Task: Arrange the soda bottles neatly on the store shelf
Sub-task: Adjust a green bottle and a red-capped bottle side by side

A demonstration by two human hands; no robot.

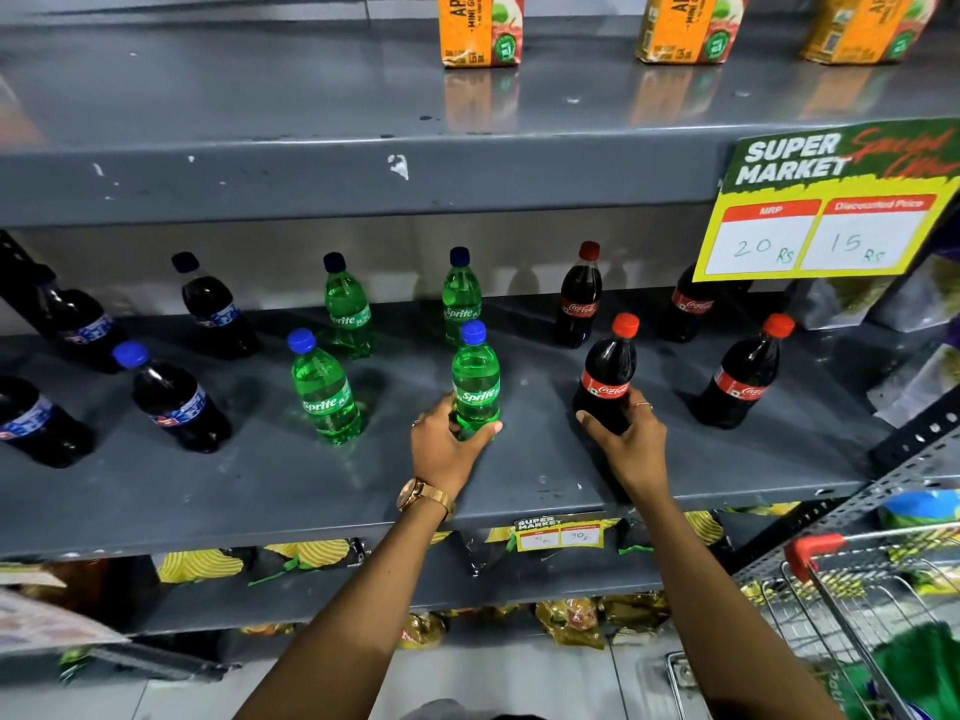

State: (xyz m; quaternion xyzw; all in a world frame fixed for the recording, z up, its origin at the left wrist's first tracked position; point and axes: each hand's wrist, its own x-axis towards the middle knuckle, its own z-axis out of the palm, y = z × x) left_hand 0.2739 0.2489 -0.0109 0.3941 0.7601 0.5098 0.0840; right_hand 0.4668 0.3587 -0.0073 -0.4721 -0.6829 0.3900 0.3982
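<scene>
Nearest: forearms reaching up to the shelf. Left hand wrapped around the base of a Sprite; right hand closed on the base of a Coke. Both standing upright on the shelf, front row. Left of the left hand: more Sprites, then Pepsis, in loose front and back rows. Right of the right hand: another Coke. Behind: two more. Sorted by brand already, seemingly; spacing uneven, so evening up probably left.

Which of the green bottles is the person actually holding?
The front Sprite bottle on the right, gripped at its base by the left hand. The other three stand untouched.
</scene>
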